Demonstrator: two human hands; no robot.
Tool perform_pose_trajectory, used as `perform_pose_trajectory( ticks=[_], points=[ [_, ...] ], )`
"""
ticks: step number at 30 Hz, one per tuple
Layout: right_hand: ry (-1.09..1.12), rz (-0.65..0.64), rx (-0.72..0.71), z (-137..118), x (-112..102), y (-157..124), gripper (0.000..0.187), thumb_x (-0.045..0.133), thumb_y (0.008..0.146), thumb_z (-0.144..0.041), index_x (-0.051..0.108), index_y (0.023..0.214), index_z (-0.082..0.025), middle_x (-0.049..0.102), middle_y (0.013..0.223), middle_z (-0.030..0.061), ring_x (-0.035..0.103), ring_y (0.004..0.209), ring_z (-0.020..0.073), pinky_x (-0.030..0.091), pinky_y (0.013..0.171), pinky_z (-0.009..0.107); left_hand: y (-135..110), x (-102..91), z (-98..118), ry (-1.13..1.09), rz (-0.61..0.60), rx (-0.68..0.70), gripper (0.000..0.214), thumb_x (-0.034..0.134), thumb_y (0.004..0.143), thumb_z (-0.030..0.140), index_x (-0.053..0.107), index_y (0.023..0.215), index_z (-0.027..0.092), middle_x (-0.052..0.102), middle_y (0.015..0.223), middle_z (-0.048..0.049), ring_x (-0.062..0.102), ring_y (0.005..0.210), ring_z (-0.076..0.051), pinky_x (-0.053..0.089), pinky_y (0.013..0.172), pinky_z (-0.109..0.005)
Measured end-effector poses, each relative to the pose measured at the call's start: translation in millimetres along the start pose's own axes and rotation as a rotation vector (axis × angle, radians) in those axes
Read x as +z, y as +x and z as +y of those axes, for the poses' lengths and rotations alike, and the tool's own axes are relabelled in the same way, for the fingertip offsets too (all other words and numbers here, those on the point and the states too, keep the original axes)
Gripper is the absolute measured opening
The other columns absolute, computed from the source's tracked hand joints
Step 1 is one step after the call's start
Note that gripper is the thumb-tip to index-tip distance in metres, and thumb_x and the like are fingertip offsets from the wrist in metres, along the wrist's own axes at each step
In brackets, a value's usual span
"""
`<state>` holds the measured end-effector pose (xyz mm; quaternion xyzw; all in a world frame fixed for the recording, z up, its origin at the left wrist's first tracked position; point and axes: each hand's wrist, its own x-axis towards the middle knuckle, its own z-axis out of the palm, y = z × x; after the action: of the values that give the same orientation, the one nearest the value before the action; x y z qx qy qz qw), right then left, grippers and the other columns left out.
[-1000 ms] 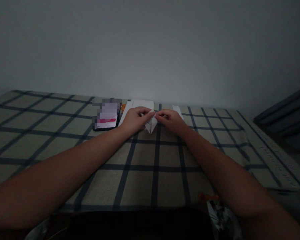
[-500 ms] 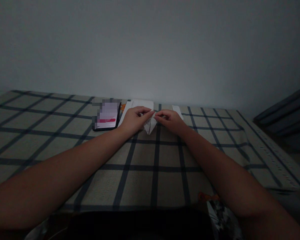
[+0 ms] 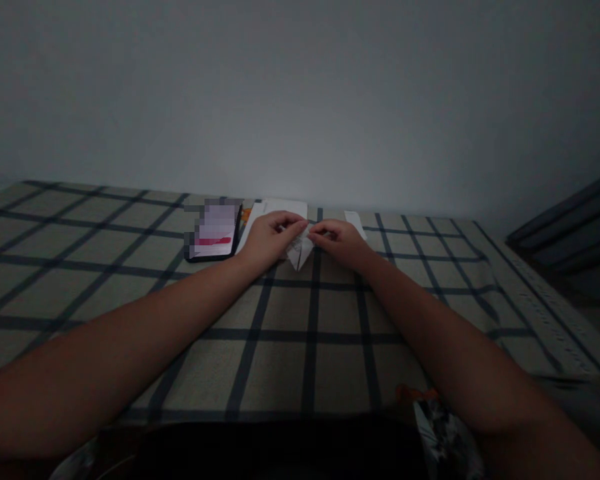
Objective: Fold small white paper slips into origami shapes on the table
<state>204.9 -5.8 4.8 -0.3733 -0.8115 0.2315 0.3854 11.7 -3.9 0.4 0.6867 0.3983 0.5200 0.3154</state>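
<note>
Both hands meet over a small folded piece of white paper (image 3: 299, 255), whose pointed tip faces me. My left hand (image 3: 271, 235) is closed on the paper's left side, thumb and fingers pinched together near its upper part. From the right, my right hand (image 3: 341, 241) pinches the paper's upper right edge between thumb and fingertips. Much of the paper's far part is hidden behind the fingers. White sheets (image 3: 285, 207) lie just behind and beside my left hand.
A phone (image 3: 215, 233) with a lit, partly blurred screen lies left of my left hand. Behind my right hand is a small white piece (image 3: 354, 220). A checked cloth (image 3: 280, 360) covers the table, which reaches a plain wall (image 3: 300, 100).
Almost nothing differs. The paper's tip sits very slightly lower and its near faces show a little more; both hands keep their places.
</note>
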Motion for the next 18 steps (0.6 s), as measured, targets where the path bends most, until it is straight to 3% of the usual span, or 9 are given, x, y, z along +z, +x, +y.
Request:
perform_pose_trajectory(
  ticks=[9,15,18],
  points=[
    [0.063,0.098,0.012,-1.7,-1.2,0.6,0.02,0.063,0.087,-0.035,0.071,0.088,-0.017,0.068,0.085,0.0036,0.06,0.076,0.0136,0.044,0.065,0.026,-0.2,-1.6,1.4,0.075,-0.05,0.045,0.031,0.067,0.081,0.046,0.072,0.084,0.016,0.069,0.084,-0.0047,0.057,0.068,-0.013,0.042,0.059,-0.024],
    [0.001,0.073,-0.014,-1.2,-1.6,1.1,0.019,0.065,0.087,-0.033,0.073,0.088,-0.016,0.065,0.081,0.0025,0.057,0.072,0.0124,0.042,0.066,0.026,-0.4,-0.9,-0.7,0.048,-0.001,0.085,0.029,0.065,0.082,0.046,0.069,0.082,0.017,0.066,0.084,-0.0037,0.058,0.075,-0.015,0.046,0.066,-0.026],
    [-0.031,0.125,-0.041,-1.0,-3.3,1.8,0.019,0.064,0.088,-0.033,0.072,0.084,-0.016,0.063,0.077,0.0017,0.056,0.071,0.0127,0.041,0.065,0.027,-0.8,1.5,-1.3,-0.005,-0.014,0.012,0.035,0.067,0.08,0.047,0.067,0.099,0.017,0.066,0.098,-0.0061,0.061,0.084,-0.018,0.049,0.07,-0.028]
  ],
)
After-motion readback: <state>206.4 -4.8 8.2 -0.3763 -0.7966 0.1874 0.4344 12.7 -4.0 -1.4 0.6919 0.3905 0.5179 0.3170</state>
